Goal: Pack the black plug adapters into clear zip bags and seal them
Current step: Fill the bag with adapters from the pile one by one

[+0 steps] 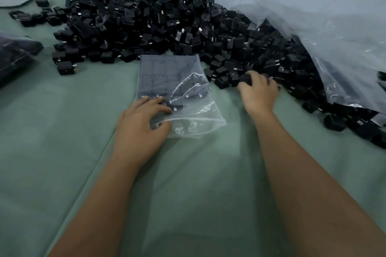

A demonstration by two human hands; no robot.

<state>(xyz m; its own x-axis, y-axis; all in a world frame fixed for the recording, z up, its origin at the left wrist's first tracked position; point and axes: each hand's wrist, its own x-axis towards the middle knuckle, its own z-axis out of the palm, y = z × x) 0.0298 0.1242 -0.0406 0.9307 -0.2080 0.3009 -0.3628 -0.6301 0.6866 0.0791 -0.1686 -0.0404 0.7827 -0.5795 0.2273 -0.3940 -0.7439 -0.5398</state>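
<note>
Left hand (142, 129) pinches clear zip bag (177, 94) mouth; right hand (259, 92) grips black adapter (246, 79).

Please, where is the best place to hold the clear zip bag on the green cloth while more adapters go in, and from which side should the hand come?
Hold the clear zip bag at its open mouth, the loose near edge, coming from the near left as the left hand does. The far part lies flat and full of adapters, so probably only the near lip can be lifted.
</note>
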